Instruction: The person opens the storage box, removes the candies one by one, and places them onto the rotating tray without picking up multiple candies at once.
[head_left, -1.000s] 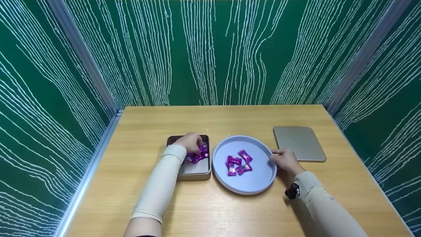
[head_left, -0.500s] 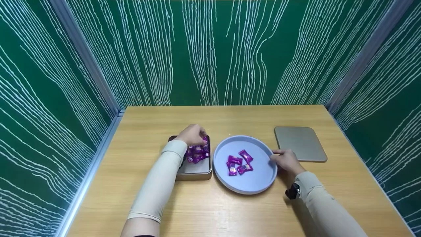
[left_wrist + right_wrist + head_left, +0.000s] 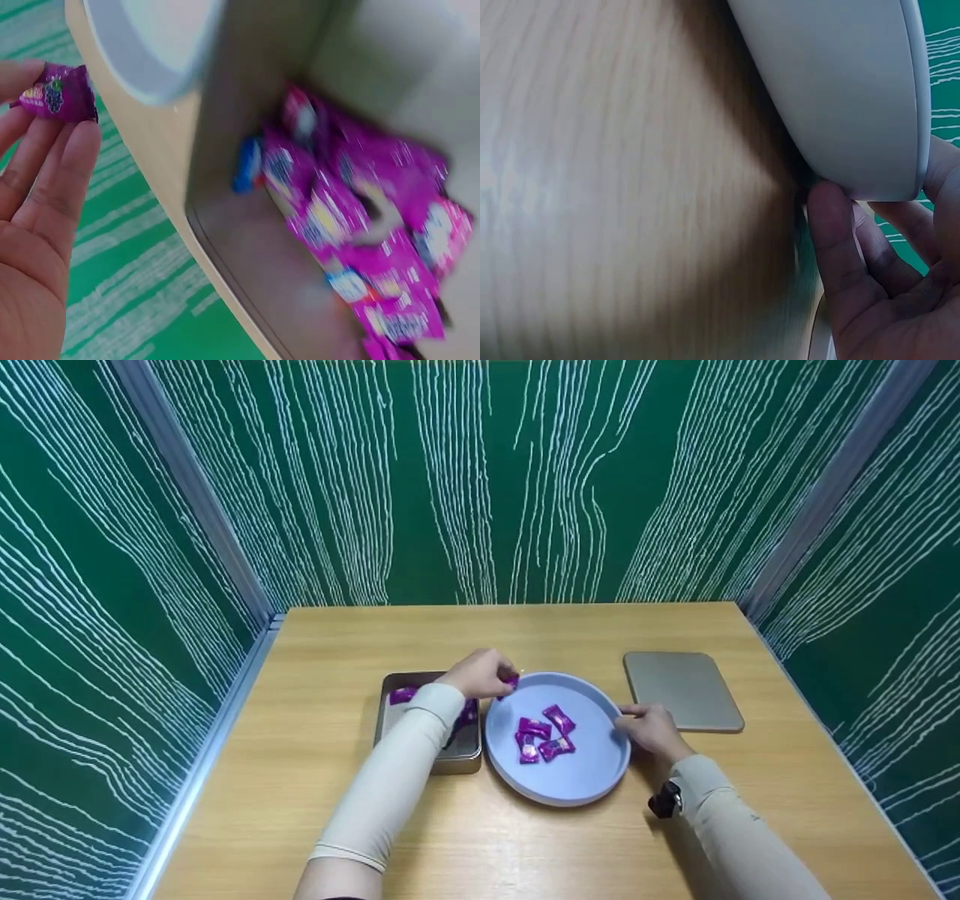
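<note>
My left hand [image 3: 480, 673] pinches a purple wrapped candy [image 3: 60, 96] with a grape picture between thumb and fingertips, over the left rim of a round pale-blue plate [image 3: 596, 761]. Several purple candies [image 3: 534, 727] lie in a cluster on that plate. At its right side my right hand [image 3: 654, 731] grips the rim, with the thumb over the edge and fingers against the outer wall [image 3: 855, 97]. Directly left of the plate stands a rectangular metal tin [image 3: 457, 766]. More candies [image 3: 330, 210] are heaped inside it, partly hidden in the head view by my left forearm.
A flat grey-brown metal lid [image 3: 682, 691] lies on the wooden table [image 3: 502, 847] to the right, beyond my right hand. Green panels [image 3: 517, 480] with white wavy lines stand around the back and sides.
My left hand has come up out of the tin and moved right to the plate's rim, with a candy between its fingers. The right hand stays on the plate.
</note>
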Demonstrator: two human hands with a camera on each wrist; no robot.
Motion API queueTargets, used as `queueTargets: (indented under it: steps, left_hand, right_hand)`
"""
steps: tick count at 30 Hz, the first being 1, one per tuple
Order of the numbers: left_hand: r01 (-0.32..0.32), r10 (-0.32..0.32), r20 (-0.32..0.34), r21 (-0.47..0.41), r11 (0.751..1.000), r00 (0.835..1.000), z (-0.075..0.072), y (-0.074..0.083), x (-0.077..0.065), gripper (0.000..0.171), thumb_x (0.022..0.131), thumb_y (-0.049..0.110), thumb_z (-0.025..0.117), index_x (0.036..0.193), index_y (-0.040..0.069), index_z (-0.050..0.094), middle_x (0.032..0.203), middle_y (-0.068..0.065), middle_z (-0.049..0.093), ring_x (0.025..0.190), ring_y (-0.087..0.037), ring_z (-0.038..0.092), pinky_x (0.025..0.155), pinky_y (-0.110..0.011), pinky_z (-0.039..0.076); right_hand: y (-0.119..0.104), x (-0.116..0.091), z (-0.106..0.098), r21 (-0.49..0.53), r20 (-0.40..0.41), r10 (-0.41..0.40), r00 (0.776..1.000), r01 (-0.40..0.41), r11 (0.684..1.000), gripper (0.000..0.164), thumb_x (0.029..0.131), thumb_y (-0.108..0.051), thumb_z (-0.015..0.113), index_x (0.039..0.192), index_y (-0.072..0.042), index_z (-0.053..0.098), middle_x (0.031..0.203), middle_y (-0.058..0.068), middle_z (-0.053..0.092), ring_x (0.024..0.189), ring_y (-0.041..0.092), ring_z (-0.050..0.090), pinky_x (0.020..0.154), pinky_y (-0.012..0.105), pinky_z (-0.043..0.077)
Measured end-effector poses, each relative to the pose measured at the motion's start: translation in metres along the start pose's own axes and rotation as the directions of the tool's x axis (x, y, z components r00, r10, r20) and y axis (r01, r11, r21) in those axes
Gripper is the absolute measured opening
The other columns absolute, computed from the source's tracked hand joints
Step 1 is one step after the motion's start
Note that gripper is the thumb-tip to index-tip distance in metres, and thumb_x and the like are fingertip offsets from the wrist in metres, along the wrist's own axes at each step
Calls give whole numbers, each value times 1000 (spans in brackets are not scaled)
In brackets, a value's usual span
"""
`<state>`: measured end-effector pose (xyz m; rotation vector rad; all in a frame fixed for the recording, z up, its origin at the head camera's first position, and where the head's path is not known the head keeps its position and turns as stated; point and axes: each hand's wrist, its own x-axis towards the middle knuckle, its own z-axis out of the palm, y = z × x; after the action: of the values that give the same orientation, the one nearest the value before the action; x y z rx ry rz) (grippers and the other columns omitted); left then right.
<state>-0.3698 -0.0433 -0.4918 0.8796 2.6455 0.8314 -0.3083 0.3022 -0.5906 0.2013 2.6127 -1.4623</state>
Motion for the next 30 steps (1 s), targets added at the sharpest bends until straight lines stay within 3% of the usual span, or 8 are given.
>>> queueTargets:
  steps: [4, 11, 18, 22, 25, 30]
  left_hand:
    - [-8, 7, 59, 18, 1000, 998, 15, 13, 8, 16, 98, 11, 75, 111, 5, 82, 101, -9, 82, 83, -12, 67, 84, -26, 60]
    - [-63, 52, 102, 102, 993, 993, 37, 29, 21, 23, 95, 11, 79, 117, 7, 84, 109, -8, 84, 90, -11, 68, 90, -25, 60]
    - [-57, 39, 130, 138, 989, 991, 56, 39, 29, 20, 95, 13, 83, 115, 7, 85, 107, -6, 84, 88, -12, 71, 89, -24, 60]
    - [-84, 55, 148, 202, 976, 987, 65, 42, 32, 20, 92, 17, 85, 111, 10, 86, 105, -3, 85, 89, -13, 73, 88, -21, 59]
    - [-106, 65, 166, 257, 961, 984, 71, 45, 32, 18, 90, 19, 86, 106, 13, 87, 101, 1, 85, 83, -8, 69, 80, -18, 56]
    - [-112, 60, 196, 266, 958, 979, 79, 50, 33, 12, 90, 21, 87, 96, 11, 86, 93, 0, 83, 72, -6, 59, 70, -18, 48]
  right_hand:
    - [0, -2, -1, -4, 8, 10, 1000, -10, 1000, 47, 93, -9, 68, 137, 8, 69, 126, 32, 74, 88, 17, 75, 73, 24, 64]
    - [1, -3, 2, -7, -24, -20, 1000, 20, 1000, 46, 90, -8, 68, 131, 13, 70, 102, 22, 80, 75, 15, 72, 64, 21, 60]
    - [1, -3, 3, 52, 5, 19, 1000, -19, 998, 49, 92, -7, 67, 136, 13, 67, 100, 21, 80, 70, 15, 73, 60, 26, 63]
    - [0, -3, 1, 51, 14, 29, 999, -29, 998, 51, 93, -8, 67, 139, 12, 66, 104, 23, 79, 72, 15, 73, 61, 27, 63]
    - [-1, -2, 0, 49, 20, 52, 998, -53, 997, 53, 92, -9, 68, 141, 11, 65, 107, 22, 78, 73, 15, 73, 63, 26, 63]
    - [0, -2, -1, 49, 31, 70, 997, -71, 996, 54, 93, -10, 67, 144, 10, 63, 111, 23, 78, 76, 15, 74, 65, 27, 64]
